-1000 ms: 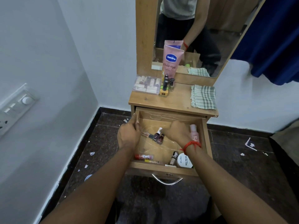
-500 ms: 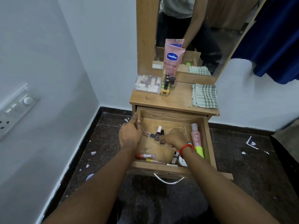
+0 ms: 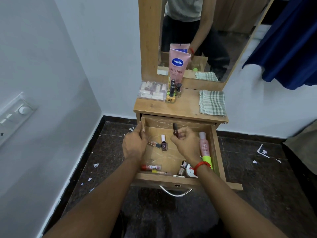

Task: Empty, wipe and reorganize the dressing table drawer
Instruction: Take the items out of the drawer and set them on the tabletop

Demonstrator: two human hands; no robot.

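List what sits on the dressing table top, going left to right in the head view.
Clear case of small cosmetic sticks → yellow holder of dark bottles → nail polish bottle with a black cap → green checked cloth. The Vaseline tube stands behind the yellow holder, so its place in the order is unclear.

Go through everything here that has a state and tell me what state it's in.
drawer: pulled open, still holds items
left hand: gripping the drawer's left wall
right hand: holding a dark nail polish bottle, lifted
white-capped nail polish: lying flat
pink bottle: lying flat
checked cloth: folded on the tabletop
Vaseline tube: upright
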